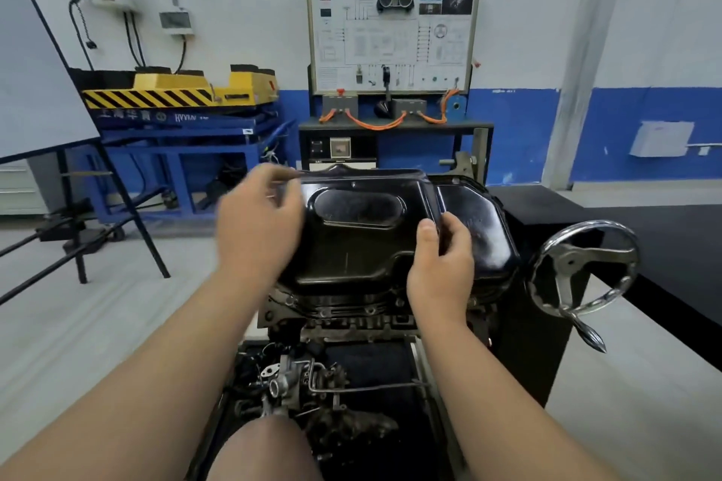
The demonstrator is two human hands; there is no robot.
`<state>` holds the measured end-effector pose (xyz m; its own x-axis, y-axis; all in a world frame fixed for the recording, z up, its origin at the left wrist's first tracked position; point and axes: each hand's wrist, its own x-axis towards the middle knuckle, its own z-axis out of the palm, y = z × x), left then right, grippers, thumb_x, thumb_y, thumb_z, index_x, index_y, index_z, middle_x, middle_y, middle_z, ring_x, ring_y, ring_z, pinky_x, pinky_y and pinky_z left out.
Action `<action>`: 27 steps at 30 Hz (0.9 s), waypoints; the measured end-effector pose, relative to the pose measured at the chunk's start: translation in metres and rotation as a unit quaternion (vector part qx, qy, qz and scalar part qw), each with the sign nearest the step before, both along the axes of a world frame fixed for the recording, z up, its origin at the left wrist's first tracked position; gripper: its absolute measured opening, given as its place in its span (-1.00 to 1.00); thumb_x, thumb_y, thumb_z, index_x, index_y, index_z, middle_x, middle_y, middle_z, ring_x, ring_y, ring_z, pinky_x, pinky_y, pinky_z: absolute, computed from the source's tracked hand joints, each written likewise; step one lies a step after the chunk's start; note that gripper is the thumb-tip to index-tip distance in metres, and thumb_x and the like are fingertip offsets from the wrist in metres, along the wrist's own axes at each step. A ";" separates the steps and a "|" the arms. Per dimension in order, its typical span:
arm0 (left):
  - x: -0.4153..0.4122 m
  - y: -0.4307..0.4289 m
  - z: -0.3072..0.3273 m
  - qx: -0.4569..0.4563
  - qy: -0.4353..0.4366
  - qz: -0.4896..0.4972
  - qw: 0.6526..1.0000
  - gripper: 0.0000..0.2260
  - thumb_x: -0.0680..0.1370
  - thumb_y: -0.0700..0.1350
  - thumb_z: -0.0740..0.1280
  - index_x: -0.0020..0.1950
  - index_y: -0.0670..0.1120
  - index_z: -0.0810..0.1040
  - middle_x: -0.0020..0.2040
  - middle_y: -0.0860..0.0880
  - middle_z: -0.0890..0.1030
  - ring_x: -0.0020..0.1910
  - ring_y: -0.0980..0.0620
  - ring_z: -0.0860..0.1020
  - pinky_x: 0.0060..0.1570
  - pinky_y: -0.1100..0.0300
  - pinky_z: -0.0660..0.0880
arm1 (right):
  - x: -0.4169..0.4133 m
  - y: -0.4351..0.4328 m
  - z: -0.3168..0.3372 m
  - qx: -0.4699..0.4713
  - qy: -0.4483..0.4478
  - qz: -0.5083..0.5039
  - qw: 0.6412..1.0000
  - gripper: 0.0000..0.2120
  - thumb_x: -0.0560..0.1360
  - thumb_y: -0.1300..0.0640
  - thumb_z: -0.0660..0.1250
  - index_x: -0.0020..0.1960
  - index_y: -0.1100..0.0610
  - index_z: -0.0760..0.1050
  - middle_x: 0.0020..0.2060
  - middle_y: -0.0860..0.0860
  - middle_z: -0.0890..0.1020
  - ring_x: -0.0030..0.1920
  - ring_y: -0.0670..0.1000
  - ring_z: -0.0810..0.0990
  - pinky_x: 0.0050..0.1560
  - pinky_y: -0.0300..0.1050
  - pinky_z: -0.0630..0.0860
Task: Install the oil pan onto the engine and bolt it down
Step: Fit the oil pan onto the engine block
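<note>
A black oil pan (367, 230) lies bottom-up on top of the engine (351, 316), which is mounted upside down on a stand. My left hand (258, 223) is blurred at the pan's left end, its fingers near the far-left flange; whether it grips the rim I cannot tell. My right hand (441, 262) rests on the pan's middle step, thumb and fingers curled around the raised ridge between the shallow and deep sections. Bolt holes show along the engine's near flange below the pan.
A chrome handwheel (582, 269) of the engine stand sticks out at the right. Loose engine parts (297, 383) lie on the stand base below. A training panel (392, 31) and a yellow-and-blue lift cart (176, 101) stand behind. My knee (265, 449) is at the bottom.
</note>
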<state>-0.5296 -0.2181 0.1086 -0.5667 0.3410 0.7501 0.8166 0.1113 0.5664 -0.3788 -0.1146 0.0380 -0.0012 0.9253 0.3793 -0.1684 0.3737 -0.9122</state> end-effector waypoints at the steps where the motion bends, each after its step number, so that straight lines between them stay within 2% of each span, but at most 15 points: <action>1: 0.022 0.013 0.004 -0.025 0.057 -0.025 0.998 -0.91 0.52 0.02 0.27 -0.06 0.08 0.55 -0.18 0.10 0.60 -0.26 0.18 0.53 -0.27 0.25 0.43 | 0.000 -0.002 0.001 -0.004 0.001 0.005 1.000 -0.57 0.54 -0.12 0.22 0.36 -0.03 0.32 0.19 -0.13 0.47 0.16 -0.16 0.45 0.06 -0.30 0.36; 3: 0.060 0.042 0.004 -0.097 0.147 -0.055 0.983 -0.85 0.55 0.04 0.23 -0.03 0.02 0.55 -0.17 0.04 0.61 -0.19 0.00 0.56 -0.23 0.18 0.43 | 0.004 -0.001 0.002 -0.001 -0.022 0.028 0.999 -0.59 0.54 -0.12 0.20 0.35 -0.05 0.30 0.17 -0.14 0.46 0.08 -0.21 0.46 0.00 -0.32 0.36; 5: 0.077 0.060 0.000 -0.147 0.198 -0.049 0.968 -0.78 0.59 0.08 0.17 -0.05 -0.01 0.52 -0.17 0.04 0.60 -0.16 -0.03 0.57 -0.24 0.15 0.40 | 0.013 0.005 0.005 -0.005 -0.068 0.069 0.995 -0.62 0.55 -0.11 0.20 0.32 -0.08 0.27 0.14 -0.14 0.44 0.00 -0.24 0.46 -0.08 -0.35 0.37; 7: 0.074 0.065 -0.001 -0.142 0.210 -0.036 0.967 -0.75 0.60 0.08 0.15 -0.07 -0.04 0.51 -0.18 0.03 0.59 -0.17 -0.04 0.56 -0.28 0.15 0.34 | 0.021 0.013 0.017 0.007 -0.114 0.089 0.990 -0.68 0.55 -0.06 0.22 0.28 -0.05 0.30 0.15 -0.11 0.43 0.02 -0.19 0.46 -0.07 -0.34 0.37; 9: 0.068 0.065 -0.002 -0.116 0.207 -0.050 0.970 -0.78 0.59 0.07 0.17 -0.05 -0.04 0.51 -0.18 0.03 0.60 -0.17 -0.05 0.56 -0.25 0.14 0.36 | 0.025 0.018 0.038 0.095 -0.153 0.050 0.982 -0.82 0.54 0.04 0.25 0.13 -0.05 0.40 0.10 -0.10 0.45 0.08 -0.12 0.47 0.02 -0.31 0.36; 10: 0.066 0.064 -0.002 -0.109 0.199 -0.060 0.972 -0.81 0.58 0.05 0.18 -0.02 -0.02 0.50 -0.17 0.03 0.61 -0.17 -0.05 0.57 -0.23 0.13 0.39 | 0.025 0.017 0.049 0.154 -0.177 0.037 0.971 -0.88 0.52 0.08 0.26 0.06 -0.06 0.43 0.04 -0.11 0.47 0.07 -0.10 0.47 0.05 -0.28 0.38; 12: 0.065 0.063 -0.003 -0.109 0.184 -0.068 0.975 -0.88 0.55 -0.02 0.20 0.02 -0.01 0.46 -0.17 0.04 0.61 -0.17 -0.07 0.58 -0.23 0.12 0.40 | 0.023 0.015 0.069 0.245 -0.256 0.063 0.933 -0.91 0.50 0.12 0.27 -0.06 -0.07 0.47 -0.08 -0.14 0.51 -0.06 -0.16 0.48 -0.04 -0.34 0.39; 14: 0.065 0.064 -0.006 -0.111 0.180 -0.071 0.975 -0.90 0.50 -0.07 0.24 -0.01 -0.02 0.40 -0.23 0.06 0.54 -0.19 -0.11 0.57 -0.28 0.12 0.36 | 0.025 0.013 0.084 0.265 -0.336 0.108 0.897 -0.88 0.49 0.12 0.28 -0.15 -0.09 0.49 -0.18 -0.17 0.51 -0.18 -0.24 0.47 -0.19 -0.45 0.34; 17: 0.064 0.063 -0.008 -0.101 0.164 -0.086 0.977 -0.80 0.47 -0.03 0.27 0.02 0.00 0.30 -0.28 0.12 0.42 -0.22 -0.12 0.57 -0.29 0.14 0.29 | 0.033 0.010 0.100 0.282 -0.396 0.143 0.862 -0.85 0.45 0.12 0.32 -0.17 -0.14 0.51 -0.25 -0.17 0.54 -0.27 -0.28 0.46 -0.32 -0.48 0.31; 19: 0.065 0.063 -0.009 -0.102 0.154 -0.090 0.979 -0.74 0.48 0.01 0.26 0.02 0.06 0.19 -0.32 0.13 0.39 -0.26 -0.10 0.58 -0.30 0.14 0.28 | 0.036 0.007 0.105 0.295 -0.419 0.156 0.844 -0.84 0.43 0.11 0.31 -0.16 -0.17 0.52 -0.29 -0.18 0.57 -0.31 -0.30 0.48 -0.37 -0.46 0.31; 21: 0.065 0.063 -0.010 -0.102 0.150 -0.094 0.979 -0.70 0.47 0.05 0.25 -0.01 0.11 0.11 -0.35 0.14 0.39 -0.30 -0.07 0.56 -0.32 0.14 0.29 | 0.036 0.006 0.105 0.300 -0.419 0.148 0.844 -0.85 0.44 0.09 0.31 -0.15 -0.18 0.52 -0.27 -0.19 0.59 -0.28 -0.26 0.50 -0.31 -0.39 0.35; 23: 0.065 0.063 -0.010 -0.106 0.152 -0.093 0.978 -0.70 0.46 0.06 0.25 0.00 0.11 0.12 -0.37 0.15 0.37 -0.32 -0.06 0.54 -0.33 0.15 0.28 | 0.036 0.006 0.102 0.300 -0.409 0.134 0.851 -0.88 0.43 0.08 0.33 -0.17 -0.16 0.51 -0.27 -0.18 0.58 -0.27 -0.24 0.49 -0.28 -0.31 0.37; 27: 0.065 0.063 -0.010 -0.121 0.171 -0.081 0.974 -0.68 0.47 0.04 0.26 0.12 0.03 0.22 -0.28 0.09 0.46 -0.26 -0.11 0.59 -0.33 0.15 0.28 | 0.036 0.010 0.096 0.316 -0.386 0.120 0.858 -0.87 0.43 0.07 0.33 -0.18 -0.17 0.47 -0.25 -0.22 0.51 -0.27 -0.26 0.44 -0.27 -0.34 0.31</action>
<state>-0.4646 -0.1552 0.0989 -0.2207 0.5952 0.7727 0.9711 0.0604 0.2309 -0.3423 -0.1048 0.1337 -0.6398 0.4732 0.6056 0.2543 0.8739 -0.4142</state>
